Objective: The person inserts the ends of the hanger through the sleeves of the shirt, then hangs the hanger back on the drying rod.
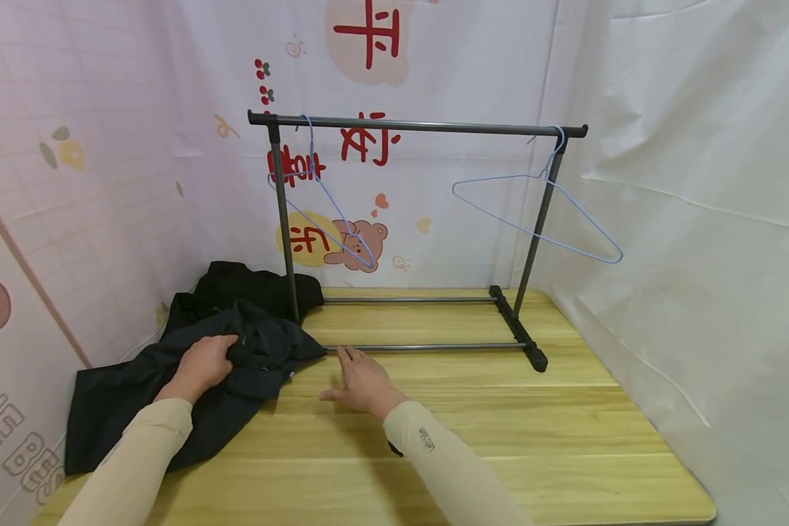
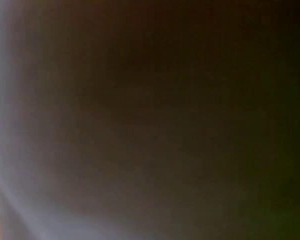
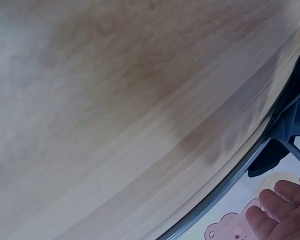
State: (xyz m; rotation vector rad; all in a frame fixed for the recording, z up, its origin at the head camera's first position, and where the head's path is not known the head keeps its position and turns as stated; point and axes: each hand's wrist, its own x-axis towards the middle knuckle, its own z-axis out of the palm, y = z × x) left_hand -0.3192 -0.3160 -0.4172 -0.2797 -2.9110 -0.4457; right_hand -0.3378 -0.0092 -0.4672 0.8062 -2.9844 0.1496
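Note:
A dark navy garment [image 1: 230, 387] lies crumpled over the left side of the table, a small pale button showing near its right edge. My left hand [image 1: 205, 367] grips the cloth near its middle, fingers curled into the fabric. Just right of the garment, my right hand [image 1: 363, 383] is held over the table with its fingers spread and holds nothing. Those loose fingers [image 3: 277, 205] also show at the lower right of the right wrist view. The left wrist view is dark and blurred, so it hides the left fingertips.
A black garment [image 1: 256, 286] lies behind the navy one, by the rack's left foot. The metal clothes rack [image 1: 421, 126] stands at the back of the wooden table [image 1: 552, 438]. One blue wire hanger [image 1: 329, 193] hangs at its left end, another hanger [image 1: 585, 215] at its right.

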